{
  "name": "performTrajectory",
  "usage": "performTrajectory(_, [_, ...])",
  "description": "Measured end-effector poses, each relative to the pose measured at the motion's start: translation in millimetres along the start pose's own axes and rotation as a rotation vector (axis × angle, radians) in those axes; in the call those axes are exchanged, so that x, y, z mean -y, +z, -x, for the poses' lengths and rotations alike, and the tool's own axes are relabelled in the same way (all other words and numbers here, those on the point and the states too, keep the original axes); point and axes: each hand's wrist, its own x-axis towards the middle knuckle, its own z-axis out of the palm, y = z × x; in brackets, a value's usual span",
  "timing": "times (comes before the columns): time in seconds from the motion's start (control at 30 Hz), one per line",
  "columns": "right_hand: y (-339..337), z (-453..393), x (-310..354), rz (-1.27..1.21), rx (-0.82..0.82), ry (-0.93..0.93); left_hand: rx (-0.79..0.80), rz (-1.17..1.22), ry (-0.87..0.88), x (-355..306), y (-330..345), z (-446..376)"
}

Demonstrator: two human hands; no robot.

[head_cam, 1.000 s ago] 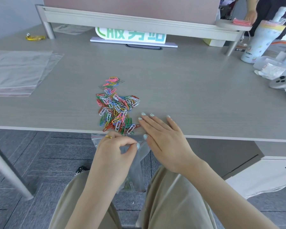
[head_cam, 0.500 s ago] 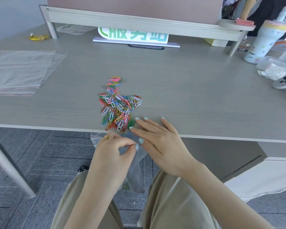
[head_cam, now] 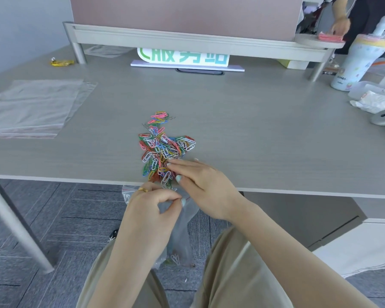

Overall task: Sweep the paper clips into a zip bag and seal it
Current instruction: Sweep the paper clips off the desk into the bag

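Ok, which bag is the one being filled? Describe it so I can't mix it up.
Start at the desk and follow its near edge to the pile of paper clips. Just below hangs the zip bag, its mouth pinched by the left hand. Unlike the flat bags lying far left, it dangles and holds clips.

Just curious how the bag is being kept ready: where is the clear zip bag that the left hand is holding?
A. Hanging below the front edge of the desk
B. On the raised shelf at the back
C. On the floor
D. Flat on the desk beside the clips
A: the left hand pinches the zip bag at its top, just under the desk edge, below the paper clips.
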Motion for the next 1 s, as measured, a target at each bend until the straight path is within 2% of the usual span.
performTrajectory(0.23, [3.4,20.7,1.5,-0.046,0.022,-0.039,-0.001,0.029,0.014,0.6,-1.5,0.7])
performTrajectory(0.4, [-1.4,20.7,8.6,-0.203,0.084,0.0,0.016,0.059,-0.005,7.7,-2.6,-2.3])
performTrajectory(0.57, [-7.6,-14.5,18.8,-0.299,0.026,0.023,0.015,0.039,-0.012,10.9,-1.6,-3.5])
performTrajectory(0.8, [7.6,-58.4,23.6,-0.09,0.183,-0.069,0.046,0.019,-0.035,6.3,-4.3,-0.7])
performTrajectory(1.0, [2.8,-32.5,7.5,-0.072,0.15,-0.159,0.027,0.04,-0.008,6.0,-2.9,-3.8])
